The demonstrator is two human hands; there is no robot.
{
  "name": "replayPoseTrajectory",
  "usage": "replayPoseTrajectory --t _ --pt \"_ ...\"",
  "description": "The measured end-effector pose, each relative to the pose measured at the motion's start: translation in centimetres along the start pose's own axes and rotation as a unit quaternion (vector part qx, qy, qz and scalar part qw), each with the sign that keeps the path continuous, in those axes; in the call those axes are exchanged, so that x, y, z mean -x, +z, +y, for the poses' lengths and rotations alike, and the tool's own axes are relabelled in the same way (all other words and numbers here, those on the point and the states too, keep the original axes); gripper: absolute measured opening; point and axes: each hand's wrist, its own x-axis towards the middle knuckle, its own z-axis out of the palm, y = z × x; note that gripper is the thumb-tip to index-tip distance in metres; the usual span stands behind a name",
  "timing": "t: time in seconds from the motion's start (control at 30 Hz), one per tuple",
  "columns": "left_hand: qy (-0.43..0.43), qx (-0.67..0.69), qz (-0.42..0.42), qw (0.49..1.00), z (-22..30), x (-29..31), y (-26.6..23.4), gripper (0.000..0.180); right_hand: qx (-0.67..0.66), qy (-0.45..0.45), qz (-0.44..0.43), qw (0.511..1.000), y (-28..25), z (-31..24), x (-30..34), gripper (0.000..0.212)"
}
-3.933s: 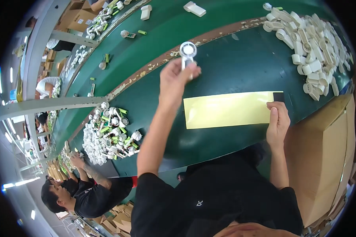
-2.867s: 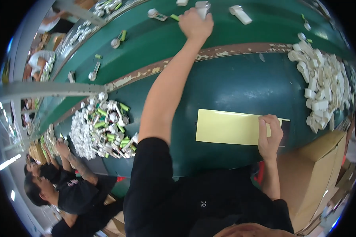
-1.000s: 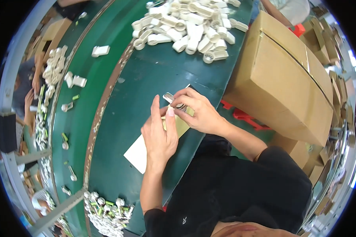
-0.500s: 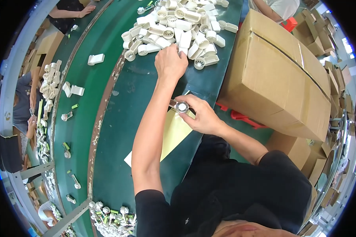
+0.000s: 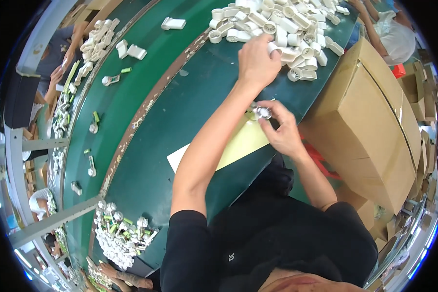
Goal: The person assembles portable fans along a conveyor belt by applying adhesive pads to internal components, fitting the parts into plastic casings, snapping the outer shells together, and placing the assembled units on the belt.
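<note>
My left hand (image 5: 259, 61) reaches to the near edge of a heap of white plastic housings (image 5: 288, 23), each with a round, vented end. Its fingers are closed on one white housing (image 5: 274, 47), which shows between thumb and forefinger. Below it, my right hand (image 5: 283, 129) pinches a small round silver-and-white part (image 5: 263, 112) between thumb and fingers. Something dark and thin sticks out of that part toward my left forearm and is partly hidden. Under both hands lies a pale yellow sheet (image 5: 243, 143) on the green table, with my left forearm crossing over it.
A large taped cardboard box (image 5: 374, 121) stands right of the table. At the lower left is a pile of small white and green assemblies (image 5: 124, 233). Beyond the worn brown divider (image 5: 146, 109), a green belt (image 5: 90, 141) carries scattered parts. Other people work at the far left and upper right.
The whole view has shifted, so the heap and box appear further right. My left hand now has a white housing in its fingers; my right hand still holds the round part, tilted differently.
</note>
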Motion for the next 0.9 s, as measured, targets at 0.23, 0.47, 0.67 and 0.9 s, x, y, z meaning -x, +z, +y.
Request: replayPoseTrajectory --t 0.23,0.47,0.67,0.9 --pt "-0.252 0.534 0.155 0.792 0.5 8.7 -14.5 0.037 0.084 -0.029 0.016 0.996 -1.7 -0.6 -1.4 0.030" --pt "-0.370 0.548 0.268 0.700 -2.7 19.1 -20.0 0.039 -0.086 0.014 -0.059 0.994 -1.0 -3.9 -2.2 0.030" --pt "-0.410 0.631 0.160 0.639 -2.2 22.8 -18.7 0.055 -0.151 0.032 -0.083 0.985 0.0 -7.1 -1.7 0.031" --pt "-0.367 0.582 0.124 0.715 -0.9 22.3 -17.4 0.037 -0.194 0.017 -0.154 0.969 0.5 -10.0 -0.2 0.034"
